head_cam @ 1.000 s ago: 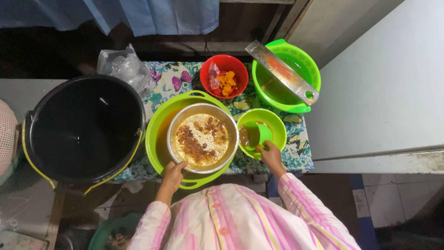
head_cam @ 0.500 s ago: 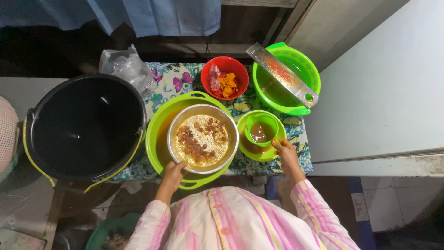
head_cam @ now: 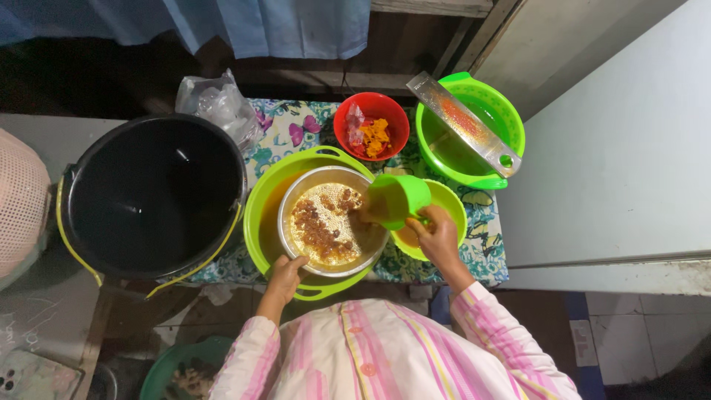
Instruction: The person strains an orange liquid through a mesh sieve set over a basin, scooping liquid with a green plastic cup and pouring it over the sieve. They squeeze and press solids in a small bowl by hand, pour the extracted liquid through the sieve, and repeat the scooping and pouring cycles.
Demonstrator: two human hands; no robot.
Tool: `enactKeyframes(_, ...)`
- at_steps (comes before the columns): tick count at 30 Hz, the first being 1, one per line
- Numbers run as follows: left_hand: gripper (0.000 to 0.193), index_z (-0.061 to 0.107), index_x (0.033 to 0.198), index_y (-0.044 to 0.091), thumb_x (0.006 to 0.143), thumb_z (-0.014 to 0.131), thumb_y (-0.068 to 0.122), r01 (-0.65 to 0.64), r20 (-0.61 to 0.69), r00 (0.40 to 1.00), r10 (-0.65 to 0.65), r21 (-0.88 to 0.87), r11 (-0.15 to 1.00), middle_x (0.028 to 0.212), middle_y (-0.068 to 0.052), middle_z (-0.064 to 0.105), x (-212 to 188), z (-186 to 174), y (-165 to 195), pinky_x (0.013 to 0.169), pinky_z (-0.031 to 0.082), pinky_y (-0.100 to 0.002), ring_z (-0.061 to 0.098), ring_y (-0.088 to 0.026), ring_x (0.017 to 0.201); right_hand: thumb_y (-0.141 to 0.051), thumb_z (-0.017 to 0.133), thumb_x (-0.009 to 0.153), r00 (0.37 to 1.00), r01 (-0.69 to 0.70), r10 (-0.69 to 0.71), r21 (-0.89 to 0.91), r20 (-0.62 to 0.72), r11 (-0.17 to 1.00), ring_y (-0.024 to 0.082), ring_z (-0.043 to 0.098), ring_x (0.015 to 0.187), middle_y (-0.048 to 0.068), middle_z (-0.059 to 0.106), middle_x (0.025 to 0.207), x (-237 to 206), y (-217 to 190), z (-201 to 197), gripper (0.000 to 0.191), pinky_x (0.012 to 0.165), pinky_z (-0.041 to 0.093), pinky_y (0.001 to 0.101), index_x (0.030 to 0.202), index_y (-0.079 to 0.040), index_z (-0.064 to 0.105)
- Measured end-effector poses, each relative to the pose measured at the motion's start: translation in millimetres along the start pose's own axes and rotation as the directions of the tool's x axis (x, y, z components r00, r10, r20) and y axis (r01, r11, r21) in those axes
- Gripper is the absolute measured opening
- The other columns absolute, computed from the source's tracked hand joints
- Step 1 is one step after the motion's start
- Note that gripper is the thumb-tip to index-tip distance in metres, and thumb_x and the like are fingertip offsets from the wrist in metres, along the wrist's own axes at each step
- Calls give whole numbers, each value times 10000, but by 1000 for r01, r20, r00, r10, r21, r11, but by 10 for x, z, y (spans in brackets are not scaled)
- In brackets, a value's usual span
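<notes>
There is just one view, from a camera on the person's head. It looks almost straight down from high up at the small tabletop (head_cam: 296,133), with the person's striped sleeves near the bottom edge and the floor all around.

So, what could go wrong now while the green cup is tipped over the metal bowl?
The green cup is tilted at the metal bowl's rim, so liquid may spill onto the flowered cloth. Only the left hand steadies the bowl, which might shift. The right hand hovers over the small green bowl and could knock it.
</notes>
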State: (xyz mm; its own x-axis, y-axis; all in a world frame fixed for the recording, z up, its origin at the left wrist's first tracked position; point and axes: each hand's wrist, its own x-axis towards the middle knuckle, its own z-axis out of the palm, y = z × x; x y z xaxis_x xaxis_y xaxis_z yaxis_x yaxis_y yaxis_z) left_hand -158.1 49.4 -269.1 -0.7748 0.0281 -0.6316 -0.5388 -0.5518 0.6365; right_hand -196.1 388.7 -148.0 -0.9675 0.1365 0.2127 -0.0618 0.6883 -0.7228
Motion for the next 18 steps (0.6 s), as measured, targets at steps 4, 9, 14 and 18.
enactKeyframes(4, 319, 547, 1117, -9, 850, 716, 37, 11, -8, 1000, -11, 21, 1000, 1102, -148, 679, -7, 7, 10, 911, 572, -422, 676, -257, 990, -158, 841, 781, 949, 307, -311, -78, -44, 948, 376, 618, 911, 153, 665, 928, -4, -344, 33, 239, 787, 497, 454, 903, -16, 694)
enactKeyframes(9, 286, 577, 1110, 10, 853, 700, 28, 11, 11, 1000, -11, 16, 1000, 1092, -127, 684, -2, -1, 9, 905, 572, -413, 675, -239, 980, -71, 782, 765, 895, 445, -437, -186, 87, 876, 405, 567, 934, 153, 635, 966, -49, -626, 30, 198, 808, 476, 487, 933, -44, 681)
enactKeyframes(14, 246, 596, 1089, 1, 857, 677, 9, 9, 33, 999, -9, 3, 1000, 1056, -125, 692, 6, -11, 11, 873, 578, -421, 684, -253, 955, -49, 751, 741, 794, 608, -586, -186, 161, 772, 385, 561, 910, 146, 623, 982, -120, -695, 91, 224, 792, 480, 482, 939, -66, 647)
enactKeyframes(18, 250, 617, 1092, 10, 846, 656, 21, 9, 42, 999, -9, 8, 1000, 1063, -112, 709, -4, -10, 15, 857, 583, -418, 690, -247, 954, -62, 775, 768, 796, 596, -555, -152, 243, 788, 350, 578, 899, 107, 631, 909, -173, -533, 196, 161, 794, 482, 469, 883, -78, 663)
